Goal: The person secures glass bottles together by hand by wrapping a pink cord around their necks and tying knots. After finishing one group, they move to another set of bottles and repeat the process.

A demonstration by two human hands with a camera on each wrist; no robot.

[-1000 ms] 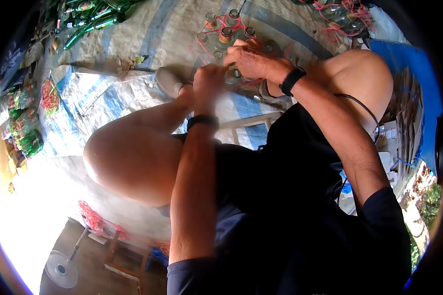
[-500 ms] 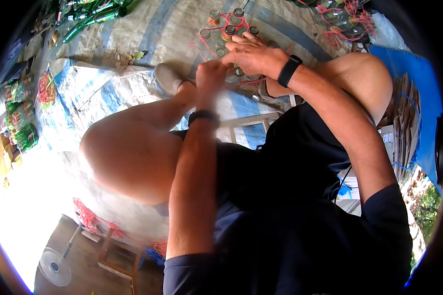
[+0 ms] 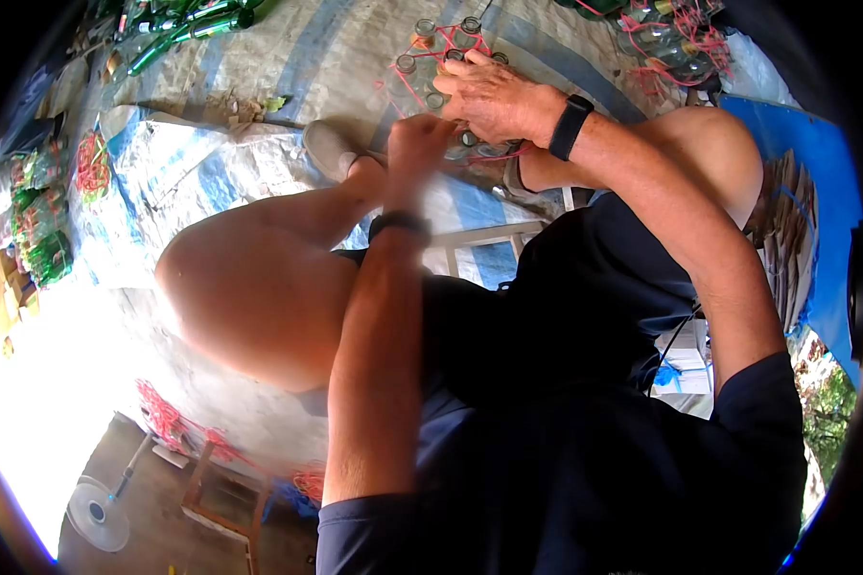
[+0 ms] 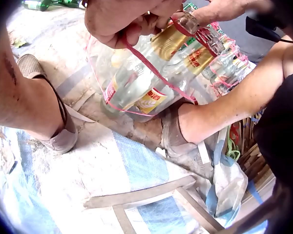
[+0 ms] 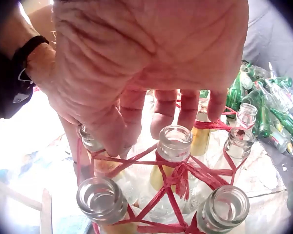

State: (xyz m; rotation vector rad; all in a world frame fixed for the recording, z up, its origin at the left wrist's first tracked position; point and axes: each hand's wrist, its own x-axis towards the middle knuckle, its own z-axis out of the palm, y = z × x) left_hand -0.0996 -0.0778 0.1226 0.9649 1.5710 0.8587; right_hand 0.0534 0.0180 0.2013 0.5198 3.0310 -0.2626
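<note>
A cluster of clear glass bottles [image 5: 223, 208] stands upright between the feet, their necks laced together with red twine [image 5: 180, 176]. Gold foil and printed labels show on some bottles in the left wrist view. My left hand [image 3: 418, 146] is at the near side of the cluster. In the left wrist view its curled fingers [image 4: 132, 34] pinch a strand of twine that runs slanting down across the bottles. Palm down, my right hand [image 3: 503, 101] lies over the bottle necks, its fingers [image 5: 162, 114] extended down among them.
Loose green bottles [image 3: 197, 29] lie at the far left, and more bundled bottles [image 3: 676, 38] at the far right. A low wooden frame [image 3: 484, 235] is between the legs on a striped tarp [image 3: 177, 187]. Stacked cardboard [image 3: 786, 244] is on the right, a fan [image 3: 98, 513] lower left.
My right hand has shifted left across the cluster and now covers more of the middle bottle necks. My left hand stays at the near side of the bottles; the head view has shifted slightly.
</note>
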